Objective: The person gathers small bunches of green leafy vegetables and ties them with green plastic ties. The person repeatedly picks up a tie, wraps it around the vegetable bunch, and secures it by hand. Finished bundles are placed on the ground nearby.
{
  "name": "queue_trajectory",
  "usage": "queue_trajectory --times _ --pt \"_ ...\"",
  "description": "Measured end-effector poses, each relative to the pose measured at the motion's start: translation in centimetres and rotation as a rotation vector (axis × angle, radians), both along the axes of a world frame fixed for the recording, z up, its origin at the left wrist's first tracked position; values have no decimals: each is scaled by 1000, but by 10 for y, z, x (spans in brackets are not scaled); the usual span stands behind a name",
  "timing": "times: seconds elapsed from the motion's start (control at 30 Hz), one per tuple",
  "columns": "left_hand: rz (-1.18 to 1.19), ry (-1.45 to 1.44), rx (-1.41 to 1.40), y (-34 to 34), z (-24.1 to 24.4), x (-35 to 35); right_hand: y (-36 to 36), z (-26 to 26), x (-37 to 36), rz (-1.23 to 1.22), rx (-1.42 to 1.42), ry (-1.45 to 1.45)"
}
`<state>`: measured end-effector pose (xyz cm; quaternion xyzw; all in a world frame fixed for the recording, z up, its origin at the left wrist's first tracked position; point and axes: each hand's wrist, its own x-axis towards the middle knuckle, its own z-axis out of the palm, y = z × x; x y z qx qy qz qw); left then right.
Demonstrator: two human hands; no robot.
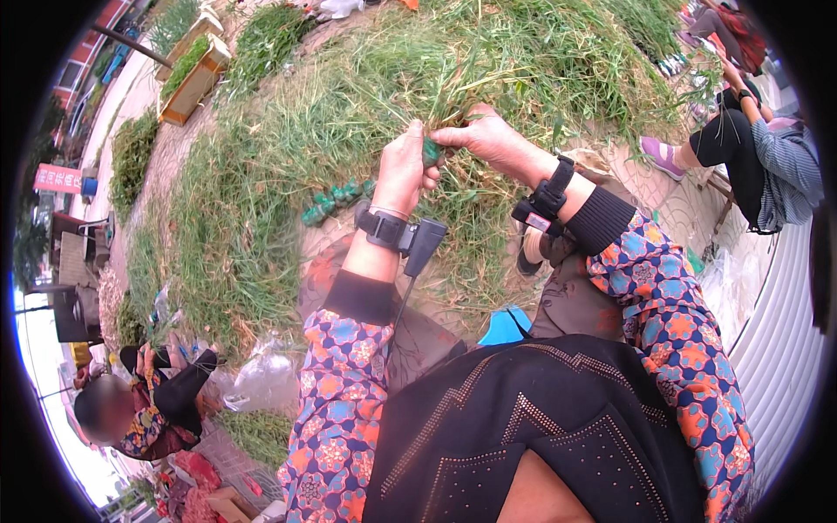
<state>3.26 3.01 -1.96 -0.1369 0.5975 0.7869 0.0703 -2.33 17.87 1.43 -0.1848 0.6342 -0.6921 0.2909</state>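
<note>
Both hands meet in front of me over a wide heap of cut grass-like plants (242, 189). Closed around the green-wrapped base (431, 151) of a plant bunch is my left hand (402, 167). My right hand (494, 140) pinches the stems of that bunch (451, 108) just above the wrapping, thumb towards the left hand. The leafy tops point away from me. Below and left of the hands, a row of green-wrapped bundles (333, 201) lies at the heap's edge.
A person (785, 157) sits on a low stool at the right; another person (157, 405) sits at the lower left. Clear plastic bags (265, 376) lie near that one. A box of greens (193, 78) stands at the upper left. Ribbed metal sheeting (785, 340) runs along the right.
</note>
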Motion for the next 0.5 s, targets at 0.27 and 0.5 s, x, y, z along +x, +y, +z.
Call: queue_trajectory --times 0.27,0.5 --pt "54 0 30 5 -8 -2 0 -2 -1 -52 70 9" --pt "62 199 -178 12 13 5 6 -11 -17 -154 -33 -92"
